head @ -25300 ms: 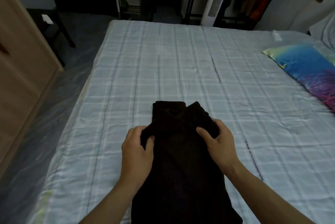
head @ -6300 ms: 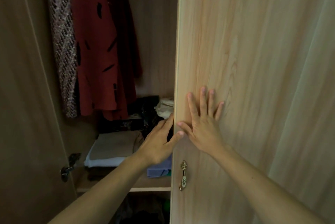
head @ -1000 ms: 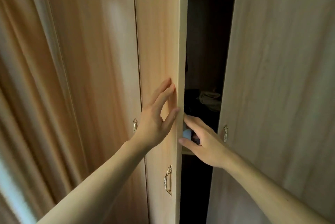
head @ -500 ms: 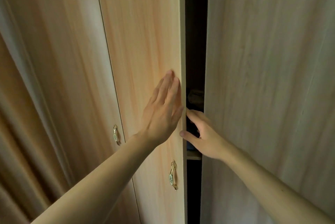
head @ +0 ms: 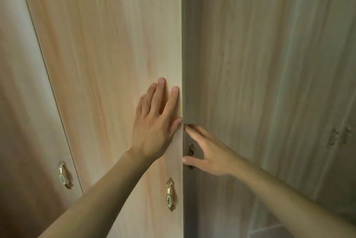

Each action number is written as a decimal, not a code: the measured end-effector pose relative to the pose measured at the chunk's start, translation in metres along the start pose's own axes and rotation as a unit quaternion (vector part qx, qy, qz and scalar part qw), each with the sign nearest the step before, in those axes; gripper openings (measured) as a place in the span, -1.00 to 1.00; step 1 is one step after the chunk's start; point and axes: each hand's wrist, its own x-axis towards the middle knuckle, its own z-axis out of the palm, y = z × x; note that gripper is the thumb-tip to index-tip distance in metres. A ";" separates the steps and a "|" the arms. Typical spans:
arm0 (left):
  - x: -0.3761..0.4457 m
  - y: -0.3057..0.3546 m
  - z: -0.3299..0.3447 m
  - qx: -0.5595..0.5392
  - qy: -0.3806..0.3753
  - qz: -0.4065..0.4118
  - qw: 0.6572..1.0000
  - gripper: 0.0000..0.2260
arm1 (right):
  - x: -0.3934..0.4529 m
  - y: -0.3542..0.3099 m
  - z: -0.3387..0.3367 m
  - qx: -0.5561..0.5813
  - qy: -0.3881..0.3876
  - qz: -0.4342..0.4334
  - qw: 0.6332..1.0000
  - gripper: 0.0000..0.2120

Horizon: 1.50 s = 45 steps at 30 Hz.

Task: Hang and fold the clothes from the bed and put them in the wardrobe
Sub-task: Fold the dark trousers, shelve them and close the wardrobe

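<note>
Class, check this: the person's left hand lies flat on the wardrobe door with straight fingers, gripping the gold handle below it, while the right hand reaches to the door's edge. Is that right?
Not quite. In the head view the left hand lies flat on the wardrobe door with straight fingers, but takes no grip on the gold handle, which hangs untouched below it. The right hand does reach to the door's edge.

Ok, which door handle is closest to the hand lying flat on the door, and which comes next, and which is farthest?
From the left hand, in the head view:
1. The dark handle just across the door edge, partly hidden behind the right hand.
2. The gold handle below, on the same door the hand presses.
3. The gold handle far left, on the neighbouring door.
</note>
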 end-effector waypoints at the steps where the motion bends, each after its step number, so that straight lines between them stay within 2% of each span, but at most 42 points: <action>1: 0.002 0.000 0.005 -0.004 0.011 0.003 1.000 -0.38 | 0.002 0.002 -0.001 -0.009 0.000 0.007 1.000 -0.14; 5: 0.009 -0.003 0.028 0.008 0.023 0.010 1.000 -0.36 | 0.013 0.011 -0.003 -0.044 0.009 0.020 0.999 -0.13; 15: 0.028 -0.010 0.067 0.066 0.029 0.031 0.997 -0.35 | 0.036 0.031 -0.013 -0.033 0.022 0.003 0.999 -0.22; 25: 0.049 -0.014 0.101 0.101 0.035 0.029 0.994 -0.32 | 0.063 0.054 -0.011 -0.041 0.044 -0.024 0.998 -0.18; 30: 0.057 -0.018 0.120 0.105 0.048 0.016 0.993 -0.37 | 0.074 0.076 -0.014 -0.044 0.087 -0.039 0.994 -0.29; 39: 0.072 -0.033 0.159 0.114 0.073 0.007 0.991 -0.41 | 0.101 0.108 -0.011 -0.051 0.273 -0.075 0.958 -0.59; 42: 0.075 -0.035 0.165 0.123 0.093 0.012 0.988 -0.41 | 0.113 0.116 -0.006 -0.107 0.333 -0.075 0.934 -0.52; 45: 0.075 -0.035 0.165 0.125 0.095 0.011 0.988 -0.40 | 0.125 0.119 -0.002 -0.161 0.330 -0.046 0.929 -0.27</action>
